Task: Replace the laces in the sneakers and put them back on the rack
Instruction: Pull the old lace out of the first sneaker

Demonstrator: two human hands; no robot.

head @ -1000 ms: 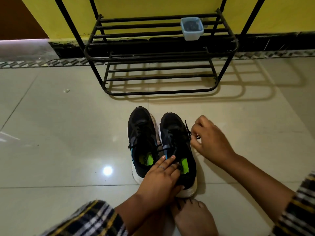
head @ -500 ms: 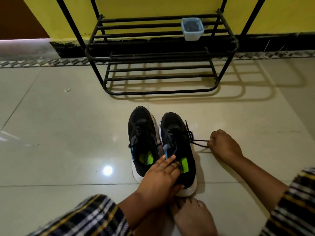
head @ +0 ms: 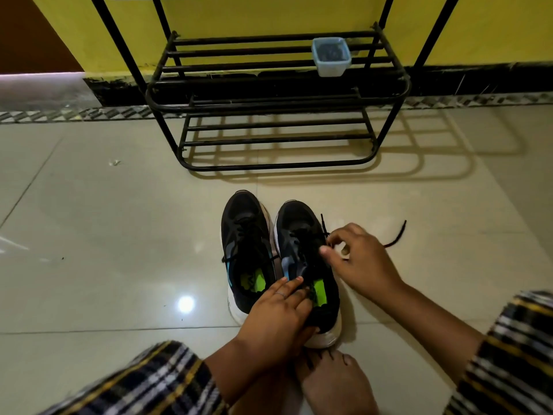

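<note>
From the head view, two black sneakers stand side by side on the tiled floor (head: 89,235), their long axes running away from the person and their toes pointing at the rack (head: 278,94). The left sneaker (head: 244,235) is untouched. The left hand (head: 278,310) rests with straight, spread fingers on the collar of the right sneaker (head: 302,235), near its heel. The right hand (head: 356,259) sits just beside that shoe's eyelets, its grip pinching one black lace (head: 396,235), whose free end trails off to the right across the floor. One small plastic tub (head: 330,56) sits on the rack's upper shelf. One bare foot (head: 332,381) lies just behind the heels.
</note>
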